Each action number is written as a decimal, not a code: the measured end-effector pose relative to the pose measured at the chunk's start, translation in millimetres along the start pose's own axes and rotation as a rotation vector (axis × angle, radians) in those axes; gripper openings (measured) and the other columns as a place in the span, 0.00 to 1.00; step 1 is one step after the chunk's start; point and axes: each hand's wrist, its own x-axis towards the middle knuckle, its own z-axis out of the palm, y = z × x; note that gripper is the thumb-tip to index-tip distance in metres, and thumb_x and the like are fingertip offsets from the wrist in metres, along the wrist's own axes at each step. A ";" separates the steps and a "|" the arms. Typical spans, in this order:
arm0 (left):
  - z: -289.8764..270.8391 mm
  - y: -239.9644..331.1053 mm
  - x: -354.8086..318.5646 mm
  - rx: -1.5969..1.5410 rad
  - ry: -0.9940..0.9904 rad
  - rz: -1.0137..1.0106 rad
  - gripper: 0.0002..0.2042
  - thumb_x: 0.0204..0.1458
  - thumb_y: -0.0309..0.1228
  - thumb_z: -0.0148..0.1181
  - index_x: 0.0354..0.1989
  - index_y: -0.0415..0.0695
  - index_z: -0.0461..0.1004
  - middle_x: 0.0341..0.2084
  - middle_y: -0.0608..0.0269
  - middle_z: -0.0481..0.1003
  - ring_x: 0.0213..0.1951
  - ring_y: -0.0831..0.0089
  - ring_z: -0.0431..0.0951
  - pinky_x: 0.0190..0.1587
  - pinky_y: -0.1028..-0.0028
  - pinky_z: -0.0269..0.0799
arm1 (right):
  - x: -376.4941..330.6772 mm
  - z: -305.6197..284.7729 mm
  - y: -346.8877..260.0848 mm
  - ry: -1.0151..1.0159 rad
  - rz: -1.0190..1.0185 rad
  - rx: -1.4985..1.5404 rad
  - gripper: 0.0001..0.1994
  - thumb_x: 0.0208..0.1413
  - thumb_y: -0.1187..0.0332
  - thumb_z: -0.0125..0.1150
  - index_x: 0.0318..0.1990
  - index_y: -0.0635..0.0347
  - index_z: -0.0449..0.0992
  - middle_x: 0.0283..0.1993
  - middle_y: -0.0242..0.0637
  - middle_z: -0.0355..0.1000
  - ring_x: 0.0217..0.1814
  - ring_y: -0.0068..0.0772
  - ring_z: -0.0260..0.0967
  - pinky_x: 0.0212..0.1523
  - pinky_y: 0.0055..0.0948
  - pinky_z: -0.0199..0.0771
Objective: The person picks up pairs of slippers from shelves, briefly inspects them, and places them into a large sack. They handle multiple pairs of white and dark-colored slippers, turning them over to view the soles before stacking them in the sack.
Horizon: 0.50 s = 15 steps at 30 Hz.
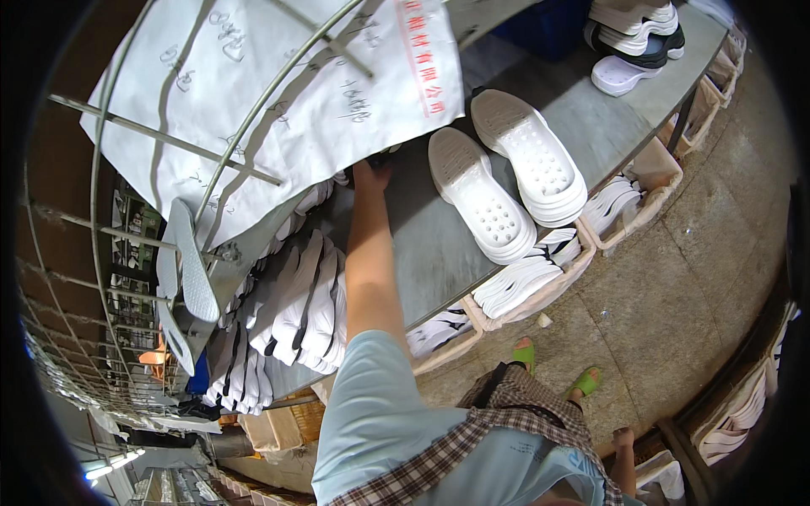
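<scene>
Two stacks of white soles, the nearer (pixel 498 215) and the farther (pixel 540 160), lie side by side on the grey tabletop (pixel 426 253), their lower ends at its front edge. To their left the left hand (pixel 371 175) reaches to the inner side of the tabletop; its fingers are partly hidden by a white sheet (pixel 337 110), so whether they are spread or pinching something cannot be told. A strip of tabletop gives sideways room between that forearm and the nearer stack. On the forearm's other side the room is tight: a packed row of white-and-black soles (pixel 308 304) stands just beside it. Above, the sheet and the bars of a wire rack (pixel 253 131) overhang the left part, with three grey flat pieces (pixel 198 278) hanging from the rack. At the far end sit one mixed stack of white and black soles (pixel 637 51) and, near it, a blue container (pixel 553 29). At least four lined bins (pixel 645 219) run below the front edge, several holding soles, and the floor (pixel 666 295) stretches beyond them, with two green sandals (pixel 582 384) on the wearer's feet. The right hand (pixel 623 437) hangs low, well apart from the tabletop, near another bin (pixel 662 476); its grip cannot be told.
</scene>
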 end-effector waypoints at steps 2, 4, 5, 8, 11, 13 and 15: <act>4.5 -2.0 7.8 -0.139 -0.093 -0.017 0.22 0.54 0.46 0.49 0.50 0.42 0.65 0.45 0.54 0.68 0.48 0.55 0.68 0.52 0.46 0.62 | -8.2 3.9 -20.8 0.017 0.001 0.132 0.14 0.52 0.75 0.52 0.46 0.70 0.70 0.33 0.44 0.71 0.30 0.36 0.67 0.33 0.35 0.70; 9.1 -3.3 5.7 -0.266 -0.137 -0.027 0.19 0.53 0.41 0.50 0.48 0.41 0.65 0.44 0.54 0.69 0.48 0.55 0.68 0.51 0.46 0.63 | -15.5 9.2 -59.6 -0.036 -0.069 0.113 0.15 0.52 0.72 0.54 0.46 0.70 0.70 0.35 0.46 0.72 0.31 0.37 0.69 0.33 0.36 0.71; 10.4 -4.3 -0.1 -0.261 -0.048 -0.038 0.17 0.53 0.38 0.51 0.47 0.41 0.66 0.43 0.54 0.69 0.47 0.56 0.69 0.51 0.47 0.63 | -20.9 10.8 -80.4 -0.046 -0.163 0.060 0.15 0.52 0.71 0.54 0.46 0.70 0.70 0.36 0.47 0.72 0.34 0.40 0.70 0.35 0.37 0.71; 10.4 -12.2 -40.5 -0.223 0.173 -0.052 0.11 0.51 0.29 0.51 0.42 0.41 0.68 0.38 0.54 0.71 0.43 0.57 0.70 0.51 0.49 0.64 | -35.9 13.3 -148.6 -0.015 -0.557 -0.211 0.16 0.52 0.67 0.55 0.46 0.69 0.71 0.42 0.50 0.73 0.43 0.46 0.71 0.43 0.40 0.71; -18.8 -30.2 -138.8 -0.227 0.259 -0.110 0.15 0.53 0.32 0.54 0.48 0.43 0.66 0.47 0.56 0.67 0.48 0.56 0.68 0.49 0.48 0.66 | -53.0 10.8 -217.3 -0.088 -0.730 -0.225 0.19 0.51 0.63 0.56 0.47 0.67 0.71 0.42 0.50 0.73 0.45 0.47 0.71 0.46 0.39 0.70; -50.6 -36.5 -229.2 -0.154 0.050 -0.163 0.15 0.54 0.29 0.53 0.49 0.45 0.63 0.48 0.56 0.67 0.50 0.58 0.68 0.49 0.51 0.68 | -72.1 10.3 -260.6 -0.182 -0.866 -0.213 0.20 0.50 0.62 0.57 0.47 0.66 0.71 0.41 0.49 0.73 0.44 0.44 0.71 0.44 0.37 0.70; -72.5 -46.4 -323.9 -0.120 -0.041 -0.117 0.27 0.52 0.25 0.52 0.59 0.47 0.50 0.56 0.50 0.58 0.53 0.55 0.65 0.47 0.55 0.71 | -100.1 12.3 -305.9 -0.344 -0.971 -0.182 0.20 0.50 0.60 0.58 0.47 0.64 0.71 0.41 0.47 0.73 0.44 0.39 0.71 0.43 0.33 0.70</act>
